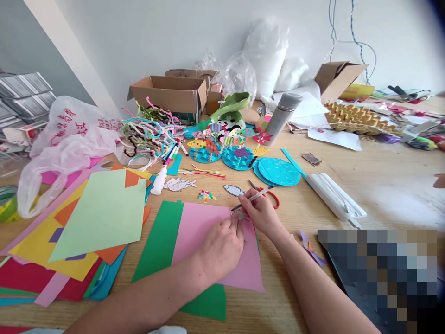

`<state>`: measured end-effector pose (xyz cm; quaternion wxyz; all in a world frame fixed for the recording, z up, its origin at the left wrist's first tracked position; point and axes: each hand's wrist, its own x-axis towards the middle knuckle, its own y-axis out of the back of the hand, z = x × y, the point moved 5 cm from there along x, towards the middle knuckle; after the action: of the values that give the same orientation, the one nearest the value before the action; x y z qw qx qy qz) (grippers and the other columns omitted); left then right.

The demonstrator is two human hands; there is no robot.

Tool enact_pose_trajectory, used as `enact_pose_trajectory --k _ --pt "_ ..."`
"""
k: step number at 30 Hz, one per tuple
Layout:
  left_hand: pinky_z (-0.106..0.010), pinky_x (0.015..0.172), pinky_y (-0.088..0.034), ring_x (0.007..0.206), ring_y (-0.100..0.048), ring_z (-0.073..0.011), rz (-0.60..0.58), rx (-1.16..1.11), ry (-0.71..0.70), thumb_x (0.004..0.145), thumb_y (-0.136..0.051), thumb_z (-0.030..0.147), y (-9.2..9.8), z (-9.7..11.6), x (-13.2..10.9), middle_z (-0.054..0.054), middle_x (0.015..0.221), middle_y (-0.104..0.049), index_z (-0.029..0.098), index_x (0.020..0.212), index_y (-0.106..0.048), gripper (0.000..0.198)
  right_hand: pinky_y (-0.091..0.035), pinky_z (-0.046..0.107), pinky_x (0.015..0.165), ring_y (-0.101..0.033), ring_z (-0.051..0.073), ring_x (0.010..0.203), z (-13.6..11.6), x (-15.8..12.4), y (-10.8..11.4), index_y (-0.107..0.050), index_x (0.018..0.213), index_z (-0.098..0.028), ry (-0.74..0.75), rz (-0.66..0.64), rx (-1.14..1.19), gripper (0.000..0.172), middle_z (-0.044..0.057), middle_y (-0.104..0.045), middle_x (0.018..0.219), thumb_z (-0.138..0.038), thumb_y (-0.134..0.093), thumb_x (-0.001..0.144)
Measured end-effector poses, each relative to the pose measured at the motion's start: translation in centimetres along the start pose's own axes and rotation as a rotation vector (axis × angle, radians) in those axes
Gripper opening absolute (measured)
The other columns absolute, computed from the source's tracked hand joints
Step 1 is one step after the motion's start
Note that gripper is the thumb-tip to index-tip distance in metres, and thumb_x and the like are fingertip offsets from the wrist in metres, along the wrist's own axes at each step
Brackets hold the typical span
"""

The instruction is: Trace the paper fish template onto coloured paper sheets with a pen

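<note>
My right hand [260, 211] is closed around a pen [255, 195], its dark tip at the upper edge of a small fish-shaped paper cutout [239, 214]. The cutout lies near the top right of a pink paper sheet [201, 232]. My left hand [222, 241] rests on the pink sheet, fingertips pressing the cutout down and partly covering it. Beneath the pink sheet is a green sheet [156, 246]. Just beyond my hands lie another fish cutout [233, 189] and red-handled scissors [276, 199], the latter partly behind the pen and right hand.
Stacked coloured paper [104, 213] is at left, near a white glue bottle [160, 181] and pipe cleaners [149, 134]. Blue discs [278, 171] lie beside decorated fish pieces [239, 153]. A grey thermos [283, 118] stands behind; a white power bank [333, 197] is at right.
</note>
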<state>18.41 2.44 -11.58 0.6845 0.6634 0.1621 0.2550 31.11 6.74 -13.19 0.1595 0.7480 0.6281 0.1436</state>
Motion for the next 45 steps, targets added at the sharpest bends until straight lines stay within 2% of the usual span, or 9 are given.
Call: enact_pose_trajectory --k 3,8,14,30,36,39,42,45 --pt "-0.032 0.065 -0.053 0.090 -0.064 -0.0235 -0.023 0.018 0.009 0.093 -0.042 0.019 -0.28 0.04 -0.18 -0.020 0.120 -0.060 0.005 0.122 -0.054 0.035 -0.036 0.025 0.046 -0.046 0.012 0.047 -0.11 0.01 0.08 -0.044 0.071 -0.023 0.018 0.016 -0.040 0.037 -0.002 -0.052 0.053 -0.055 -0.047 0.088" --pt "-0.032 0.052 -0.052 0.071 -0.066 -0.0200 -0.043 0.076 0.003 0.092 -0.043 0.021 -0.76 0.10 -0.46 -0.025 0.132 -0.050 0.004 0.129 -0.047 0.041 -0.035 0.024 0.047 -0.044 0.011 0.049 -0.23 -0.10 -0.08 -0.044 0.070 -0.022 0.048 0.000 -0.050 0.035 -0.003 -0.051 0.055 -0.051 -0.047 0.089" --pt "-0.032 0.050 -0.052 0.066 -0.066 -0.0201 -0.069 0.035 0.031 0.092 -0.043 0.021 -0.54 -0.02 -0.47 -0.023 0.117 -0.059 0.003 0.132 -0.046 0.043 -0.032 0.023 0.047 -0.043 0.011 0.049 -0.41 -0.17 -0.32 -0.044 0.070 -0.021 0.058 -0.030 -0.068 0.034 -0.004 -0.049 0.055 -0.048 -0.047 0.090" --pt "-0.033 0.047 -0.052 0.063 -0.065 -0.0203 -0.052 0.036 0.031 0.092 -0.043 0.020 -0.41 -0.02 -0.39 -0.021 0.113 -0.060 0.002 0.129 -0.048 0.041 -0.032 0.023 0.047 -0.042 0.011 0.049 -0.62 -0.19 -0.38 -0.043 0.070 -0.021 0.066 -0.039 -0.102 0.033 -0.004 -0.045 0.055 -0.047 -0.046 0.089" --pt "-0.031 0.049 -0.051 0.064 -0.065 -0.0193 -0.069 0.015 0.039 0.092 -0.045 0.021 -0.47 -0.07 -0.37 -0.021 0.112 -0.061 0.003 0.128 -0.049 0.041 -0.033 0.023 0.049 -0.042 0.011 0.050 -0.71 -0.26 -0.21 -0.042 0.069 -0.021 0.076 -0.018 -0.115 0.033 -0.004 -0.047 0.056 -0.047 -0.046 0.090" --pt "-0.032 0.050 -0.050 0.066 -0.065 -0.0196 -0.061 0.006 0.040 0.092 -0.044 0.021 -0.40 -0.03 -0.37 -0.022 0.118 -0.059 0.004 0.128 -0.049 0.040 -0.034 0.024 0.049 -0.043 0.011 0.051 -0.66 -0.22 -0.10 -0.043 0.069 -0.022 0.076 -0.006 -0.129 0.033 -0.003 -0.047 0.056 -0.047 -0.045 0.089" --pt "-0.033 0.059 -0.052 0.081 -0.064 -0.0222 -0.022 -0.012 0.035 0.092 -0.044 0.022 -0.13 -0.01 -0.23 -0.020 0.121 -0.058 0.005 0.121 -0.055 0.035 -0.035 0.024 0.050 -0.045 0.012 0.051 -0.57 -0.14 0.08 -0.043 0.069 -0.022 0.063 0.019 -0.145 0.032 -0.003 -0.050 0.056 -0.047 -0.046 0.089" --pt "-0.035 0.073 -0.051 0.095 -0.059 -0.0254 0.034 -0.033 0.010 0.090 -0.049 0.021 0.19 -0.01 0.03 -0.018 0.113 -0.062 0.005 0.114 -0.059 0.031 -0.035 0.024 0.050 -0.047 0.012 0.050 -0.52 -0.06 0.24 -0.043 0.069 -0.022 0.045 0.041 -0.167 0.031 -0.002 -0.052 0.055 -0.045 -0.046 0.089"
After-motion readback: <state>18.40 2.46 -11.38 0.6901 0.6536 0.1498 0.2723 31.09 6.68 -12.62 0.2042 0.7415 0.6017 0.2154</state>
